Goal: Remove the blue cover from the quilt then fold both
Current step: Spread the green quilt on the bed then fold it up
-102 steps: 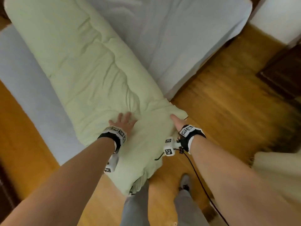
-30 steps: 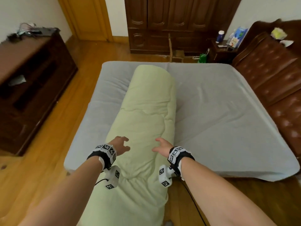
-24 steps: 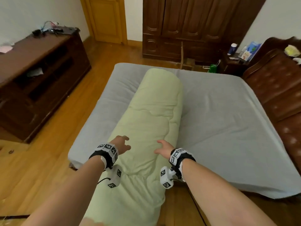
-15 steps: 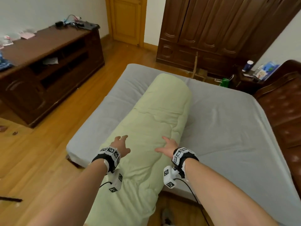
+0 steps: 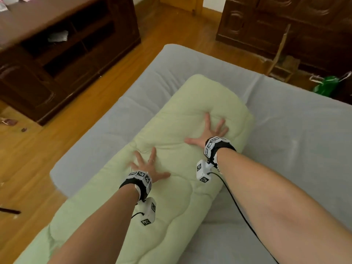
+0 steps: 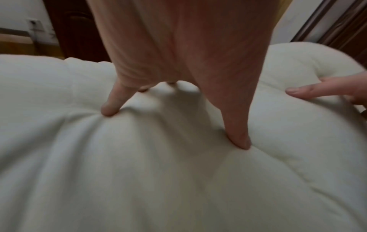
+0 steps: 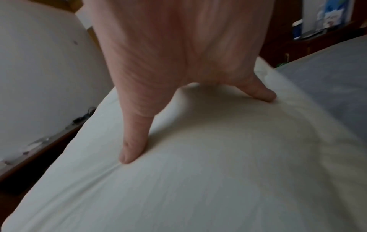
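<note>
The pale green quilt (image 5: 190,115) lies as a long folded strip along the grey mattress (image 5: 297,141), its near end running past the mattress's front edge. My left hand (image 5: 147,166) presses flat on the strip's middle with fingers spread. My right hand (image 5: 209,130) presses flat farther up, near the strip's far end, fingers also spread. In the left wrist view my left fingers (image 6: 110,108) sink into the quilt (image 6: 178,180). The right wrist view shows my right fingers (image 7: 133,150) splayed on the quilt (image 7: 218,172). No blue cover is in view.
A dark wooden sideboard (image 5: 57,54) stands left across a strip of wooden floor (image 5: 24,168). A dark wardrobe (image 5: 285,25) rises beyond the mattress. A green bag (image 5: 325,86) sits on the floor at the far right.
Both hands have reached forward along the quilt and now press flat on it with fingers spread. The head view has moved closer and tilted down.
</note>
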Demonstrator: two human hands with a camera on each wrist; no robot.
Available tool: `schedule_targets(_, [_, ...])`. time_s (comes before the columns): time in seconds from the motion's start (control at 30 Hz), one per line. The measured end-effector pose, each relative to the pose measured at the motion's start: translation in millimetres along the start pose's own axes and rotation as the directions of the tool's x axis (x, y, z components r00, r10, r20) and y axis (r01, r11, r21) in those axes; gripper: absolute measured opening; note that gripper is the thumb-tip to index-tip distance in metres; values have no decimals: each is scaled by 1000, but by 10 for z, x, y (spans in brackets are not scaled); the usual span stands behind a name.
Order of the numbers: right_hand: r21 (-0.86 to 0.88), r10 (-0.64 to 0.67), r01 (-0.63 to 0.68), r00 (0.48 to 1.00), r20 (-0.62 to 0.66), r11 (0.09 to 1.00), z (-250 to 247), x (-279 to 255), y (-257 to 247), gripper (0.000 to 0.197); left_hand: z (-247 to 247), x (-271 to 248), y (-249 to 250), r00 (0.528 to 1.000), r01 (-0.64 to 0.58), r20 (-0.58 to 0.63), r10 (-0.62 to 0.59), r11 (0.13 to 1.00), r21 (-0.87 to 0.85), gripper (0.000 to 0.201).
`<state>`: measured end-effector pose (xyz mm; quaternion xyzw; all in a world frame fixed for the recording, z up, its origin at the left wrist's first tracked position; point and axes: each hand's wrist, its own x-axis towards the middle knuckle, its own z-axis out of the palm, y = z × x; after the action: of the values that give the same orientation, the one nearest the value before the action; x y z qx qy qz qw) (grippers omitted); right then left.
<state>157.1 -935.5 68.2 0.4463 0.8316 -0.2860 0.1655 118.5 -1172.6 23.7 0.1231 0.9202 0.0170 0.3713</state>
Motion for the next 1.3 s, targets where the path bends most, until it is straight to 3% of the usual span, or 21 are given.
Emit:
schedule_targets(0.1, [-114, 44, -32, 994, 100, 993, 153, 709, -140, 145, 19, 470, 120, 992, 88, 87, -89, 996, 15, 136])
schedule_targets(0.23, [-297, 149, -82, 966, 211, 951, 408, 1494, -97, 149, 143, 1114, 326, 966, 125, 231, -120, 992, -7, 140])
schedule_targets(0.43, [-360, 53, 60, 953, 298, 931, 927, 2317, 238, 153, 512, 1908, 497, 927, 154, 340, -157, 987, 37, 139])
schedule_targets(0.67, [-369, 58, 82, 934, 351, 926, 1195, 2691, 231, 159, 624, 2301, 413, 906, 117, 399, -140, 990, 81, 141])
schedule_targets(0.8, [-369, 20, 118, 937, 349, 922, 1157, 2654, 269, 166, 642, 2199, 369, 931, 112, 349, -111, 994, 20, 135])
schedule_targets(0.9, [-284, 10, 73, 959, 283, 956, 1029, 2382, 317, 156, 535, 1868, 184, 965, 58, 260, -21, 989, -134, 121])
schedule_targets(1.0, [-206, 28, 2, 989, 143, 979, 861, 1772, 206, 138, 331, 1266, -201, 988, 1, 148, 46, 954, -299, 100])
schedule_targets(1.07, [-189, 36, -20, 996, 82, 982, 803, 1286, -38, 127, 222, 831, -506, 994, -14, 101, 48, 951, -310, 92])
schedule_targets(1.17, [-197, -134, 149, 987, 87, 969, 939, 448, -506, 109, 157, 186, -1033, 1000, -10, -5, 9, 952, -306, 85])
schedule_targets(1.3, [-138, -388, 437, 878, 282, 889, 1617, -878, -966, 97, 422, -602, -1916, 979, 151, -76, -191, 920, -361, 78])
